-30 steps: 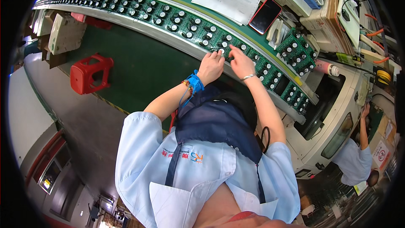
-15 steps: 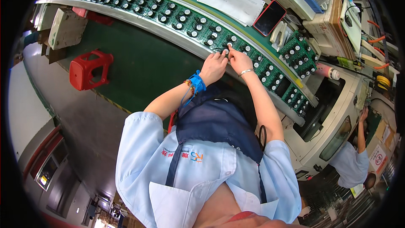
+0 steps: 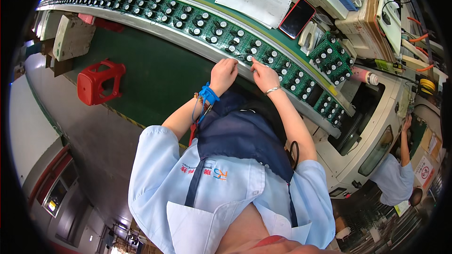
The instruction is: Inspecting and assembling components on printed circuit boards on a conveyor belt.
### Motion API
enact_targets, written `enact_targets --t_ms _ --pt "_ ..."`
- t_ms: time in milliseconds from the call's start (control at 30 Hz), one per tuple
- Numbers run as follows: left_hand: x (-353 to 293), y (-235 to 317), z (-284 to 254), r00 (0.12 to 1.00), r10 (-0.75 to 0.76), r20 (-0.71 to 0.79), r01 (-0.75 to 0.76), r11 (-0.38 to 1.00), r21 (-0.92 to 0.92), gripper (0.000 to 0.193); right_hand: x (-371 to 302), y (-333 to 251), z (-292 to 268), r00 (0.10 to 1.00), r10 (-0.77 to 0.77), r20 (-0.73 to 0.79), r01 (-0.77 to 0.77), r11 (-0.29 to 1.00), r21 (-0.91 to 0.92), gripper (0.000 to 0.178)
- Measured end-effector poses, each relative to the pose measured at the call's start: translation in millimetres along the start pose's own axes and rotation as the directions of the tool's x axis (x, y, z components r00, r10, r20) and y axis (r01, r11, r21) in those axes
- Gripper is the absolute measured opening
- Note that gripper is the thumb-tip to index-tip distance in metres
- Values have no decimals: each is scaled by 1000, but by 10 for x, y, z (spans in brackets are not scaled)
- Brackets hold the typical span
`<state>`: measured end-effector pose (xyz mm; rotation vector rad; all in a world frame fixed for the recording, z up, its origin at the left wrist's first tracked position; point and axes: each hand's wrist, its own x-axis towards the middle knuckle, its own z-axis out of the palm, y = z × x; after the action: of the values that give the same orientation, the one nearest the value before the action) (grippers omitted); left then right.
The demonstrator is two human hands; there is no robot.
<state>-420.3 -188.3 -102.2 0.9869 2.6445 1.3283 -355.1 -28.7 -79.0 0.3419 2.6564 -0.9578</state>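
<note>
A long row of green circuit boards (image 3: 234,42) carrying round, white-topped black components runs along a metal-edged conveyor line. My left hand (image 3: 223,74) hovers at the near rail with its fingers curled together; whatever is in them is too small to make out. To its right, my right hand (image 3: 265,76) is closed, thumb and index finger drawn close at the near edge of the boards, beside a white-topped component (image 3: 249,58). Whether the fingertips touch that component or hold something small cannot be told. The two hands are apart.
Beyond the line lie white paper sheets (image 3: 253,1) and a red-edged phone (image 3: 297,18). A stack of similar boards (image 3: 331,59) stands at the right, near a pink bottle (image 3: 365,75) and a beige machine (image 3: 365,146). A red stool (image 3: 100,82) stands left; another person (image 3: 393,178) works far right.
My hands have come apart from where they met over the boards. The left moved left and toward me; the right drew back slightly. The boards shifted a little left in view.
</note>
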Motion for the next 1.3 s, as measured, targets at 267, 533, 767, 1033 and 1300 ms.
enact_targets --t_ms 267,533,767,1033,1300 --pt "83 -93 -57 1000 -23 -18 25 998 63 10 71 -31 -32 984 68 -164 -65 998 19 6" --pt "45 -131 6 990 26 142 -63 961 269 20 202 -199 -81 992 -5 -128 10 999 39 6" --pt "116 -121 29 986 -37 162 -8 963 269 16 538 -285 -15 988 -143 -58 146 988 51 31" --pt "135 -141 6 989 -9 147 -25 974 227 20 713 -384 -48 993 -6 115 18 995 -100 31" --pt "171 -212 -182 1000 -20 -8 21 983 182 19 777 -312 -84 1000 -9 -14 8 998 -58 32"
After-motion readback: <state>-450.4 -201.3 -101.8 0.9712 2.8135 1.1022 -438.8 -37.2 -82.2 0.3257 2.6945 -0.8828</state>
